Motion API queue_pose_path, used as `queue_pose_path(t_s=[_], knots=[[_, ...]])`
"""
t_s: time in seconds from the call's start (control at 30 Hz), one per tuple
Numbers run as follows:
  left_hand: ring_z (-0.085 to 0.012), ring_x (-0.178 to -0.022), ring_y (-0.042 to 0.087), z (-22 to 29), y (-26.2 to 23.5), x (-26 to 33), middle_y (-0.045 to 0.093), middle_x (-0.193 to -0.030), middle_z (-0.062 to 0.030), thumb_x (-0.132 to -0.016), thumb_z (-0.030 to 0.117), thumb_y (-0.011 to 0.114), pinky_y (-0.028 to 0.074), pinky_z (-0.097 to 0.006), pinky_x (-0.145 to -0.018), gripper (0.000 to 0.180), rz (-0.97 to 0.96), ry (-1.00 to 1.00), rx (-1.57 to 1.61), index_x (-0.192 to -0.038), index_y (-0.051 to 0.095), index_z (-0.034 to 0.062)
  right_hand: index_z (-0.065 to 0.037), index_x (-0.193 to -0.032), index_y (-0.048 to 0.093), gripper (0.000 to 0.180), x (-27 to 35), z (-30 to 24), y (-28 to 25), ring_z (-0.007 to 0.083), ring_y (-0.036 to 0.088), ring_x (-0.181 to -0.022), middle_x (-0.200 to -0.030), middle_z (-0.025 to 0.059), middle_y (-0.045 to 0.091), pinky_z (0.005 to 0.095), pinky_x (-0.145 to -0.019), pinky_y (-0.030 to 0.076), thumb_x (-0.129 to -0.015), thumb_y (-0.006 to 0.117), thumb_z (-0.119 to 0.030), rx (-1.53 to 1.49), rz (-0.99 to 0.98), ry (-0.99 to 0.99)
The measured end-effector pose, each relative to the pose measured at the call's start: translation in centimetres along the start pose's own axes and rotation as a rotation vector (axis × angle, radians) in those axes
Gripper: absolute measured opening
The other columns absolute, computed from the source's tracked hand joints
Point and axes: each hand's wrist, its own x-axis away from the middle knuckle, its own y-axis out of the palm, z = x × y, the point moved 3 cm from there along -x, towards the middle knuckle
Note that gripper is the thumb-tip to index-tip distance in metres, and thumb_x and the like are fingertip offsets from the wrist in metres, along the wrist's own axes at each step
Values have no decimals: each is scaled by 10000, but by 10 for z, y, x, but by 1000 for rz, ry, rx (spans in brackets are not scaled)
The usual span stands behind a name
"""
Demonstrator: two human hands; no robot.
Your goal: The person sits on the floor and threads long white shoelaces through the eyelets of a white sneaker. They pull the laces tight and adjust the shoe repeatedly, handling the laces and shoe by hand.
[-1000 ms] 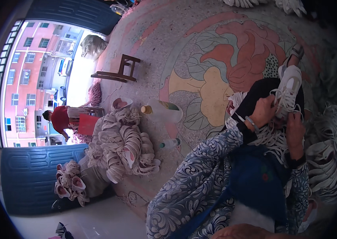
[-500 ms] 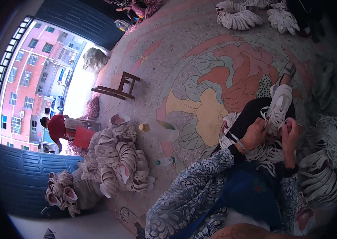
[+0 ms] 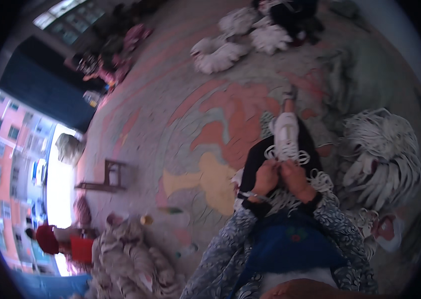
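Left grip [image 3: 267, 178] and right grip [image 3: 294, 178] side by side, fingers closed, pinching white laces [image 3: 302, 157].
Laces belong to a white shoe [image 3: 286, 130], lying at the far edge of the black-clad lap [image 3: 257, 153], toe pointing away from the person. On the floor [image 3: 145, 144]: bundled pale shoes [image 3: 382, 169] at right, greyish shoe pile [image 3: 132, 261] at near left, brown wooden stool [image 3: 98, 187] toward the edge by the bright doorway [image 3: 60, 199].

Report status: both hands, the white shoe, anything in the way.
Left grip and right grip: side by side, closed on white laces. White shoe: on dark trouser leg, just beyond. Close below: lace bundle, not covering the shoe.
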Motion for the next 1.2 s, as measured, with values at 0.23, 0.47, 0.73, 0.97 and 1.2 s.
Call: queue_pose_path(t_s=[0.23,0.47,0.73,0.97,1.2], knots=[[-327,-811,665,9,3,-3,653,-860,-173,-860,188,646,509,-405,-704,222,5,-10,31,-986,556,29,-44,-870,537,156,-4,9,-34,342,628,-666,-848,115,553,438,-540,512,-750,623,-94,40,22,25],[-309,-728,613,21,0,4,588,-785,-133,-777,168,723,477,-399,-635,251,12,27,-54,-871,534,30,-36,-910,517,191,-8,65,-39,402,602,-739,-915,155,558,477,-636,504,-827,608,-181,-7,36,309],[-340,-771,598,25,12,39,626,-830,-153,-763,201,732,466,-395,-639,198,-160,71,-143,-766,613,43,-29,-1142,484,400,18,56,-51,385,561,-863,-1036,181,481,431,-731,480,-825,662,-197,-136,127,292],[-317,-906,599,13,34,37,650,-923,-113,-803,162,657,489,-431,-750,203,-209,363,-232,-988,667,80,-25,-1176,454,465,34,51,-53,415,549,-912,-1055,209,493,456,-774,476,-806,670,-206,-175,22,350],[-380,-1011,563,9,44,45,592,-1169,-150,-796,136,625,493,-439,-856,263,-232,409,-391,-1056,646,100,-34,-1165,436,490,41,36,-44,422,597,-869,-1005,203,569,470,-729,497,-762,690,-148,-89,-251,310]])
